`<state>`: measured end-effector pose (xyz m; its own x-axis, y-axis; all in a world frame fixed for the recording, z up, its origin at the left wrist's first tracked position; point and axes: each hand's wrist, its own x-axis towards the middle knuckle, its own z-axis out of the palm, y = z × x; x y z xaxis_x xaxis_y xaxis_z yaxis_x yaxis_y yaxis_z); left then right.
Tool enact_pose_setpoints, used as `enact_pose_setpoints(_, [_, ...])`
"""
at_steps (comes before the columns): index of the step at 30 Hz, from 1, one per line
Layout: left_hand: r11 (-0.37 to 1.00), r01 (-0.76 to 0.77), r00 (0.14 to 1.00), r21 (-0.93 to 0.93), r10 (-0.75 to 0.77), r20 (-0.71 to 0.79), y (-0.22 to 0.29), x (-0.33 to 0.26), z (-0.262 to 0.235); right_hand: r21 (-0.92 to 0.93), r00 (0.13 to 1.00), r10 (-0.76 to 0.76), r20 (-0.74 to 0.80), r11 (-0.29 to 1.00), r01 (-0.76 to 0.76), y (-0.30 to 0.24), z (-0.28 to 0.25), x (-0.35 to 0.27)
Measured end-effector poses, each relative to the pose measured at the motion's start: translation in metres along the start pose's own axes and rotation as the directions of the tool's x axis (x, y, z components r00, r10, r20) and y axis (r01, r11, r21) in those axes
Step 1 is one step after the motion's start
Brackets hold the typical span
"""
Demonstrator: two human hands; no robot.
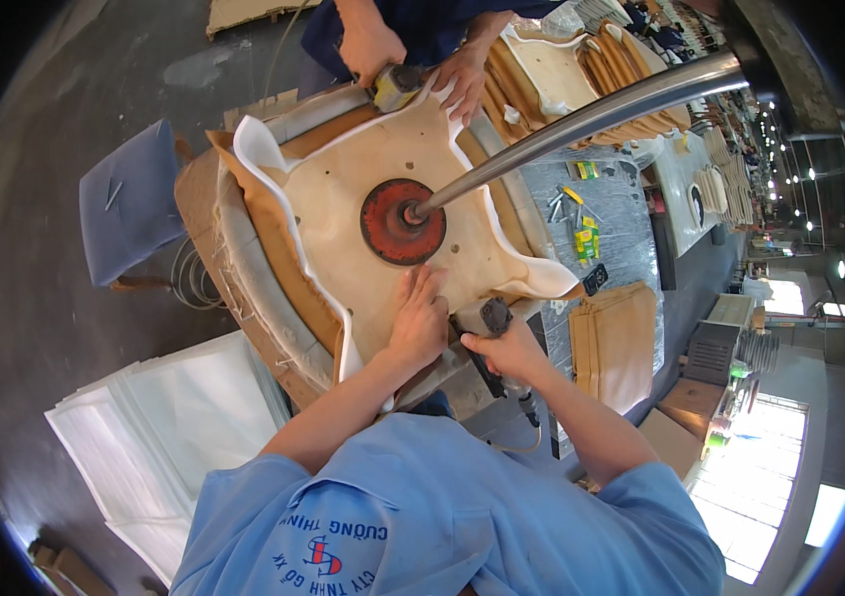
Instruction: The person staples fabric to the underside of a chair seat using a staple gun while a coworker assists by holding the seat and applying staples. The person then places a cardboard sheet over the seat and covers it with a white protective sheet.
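Note:
A plywood seat panel (333, 199) lies face down, with white padding (295, 233) and tan covering material (269, 211) around its edges. The red round disc (385, 223) of a metal press rod (581, 129) rests on its middle. My left hand (421, 320) lies on the panel's near side, fingers stretched toward the disc, holding nothing. Beside it, my right hand (510, 350) is closed around a staple gun (485, 318) with an air hose, at the panel's near right edge. Whether the gun's tip touches the material is hidden.
Across the panel, a co-worker's hand holds another staple gun (395, 87); their other hand (462, 81) presses the edge. Right: a plastic-covered table (611, 214) with tan sheets (613, 343). Left: a blue padded stool (125, 199) and stacked white sheets (179, 417).

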<state>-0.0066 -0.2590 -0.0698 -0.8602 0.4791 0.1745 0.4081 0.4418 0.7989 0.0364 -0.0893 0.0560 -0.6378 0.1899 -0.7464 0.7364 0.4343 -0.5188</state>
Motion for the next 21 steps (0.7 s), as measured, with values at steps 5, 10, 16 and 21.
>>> enact_pose_setpoints(5, [0.998, -0.040, 0.995, -0.045, 0.043, 0.089, -0.024, -0.002, -0.008, -0.033, 1.000, 0.011, -0.016, 0.999, -0.011, -0.013, 0.001, -0.002])
enact_pose_setpoints(10, [0.995, -0.015, 0.988, -0.100, 0.031, 0.154, -0.013, 0.000, -0.025, 0.022, 0.999, -0.028, 0.026, 0.999, 0.028, 0.004, -0.003, -0.007])
enact_pose_setpoints(16, [1.000, -0.028, 0.998, -0.012, 0.029, 0.063, -0.014, -0.005, -0.017, -0.082, 1.000, 0.002, 0.012, 0.997, -0.001, -0.003, 0.009, -0.010])
enact_pose_setpoints(21, [0.999, -0.042, 0.996, -0.021, 0.044, 0.081, -0.013, -0.003, -0.018, -0.056, 0.999, 0.007, -0.045, 0.998, -0.010, -0.015, 0.018, -0.010])
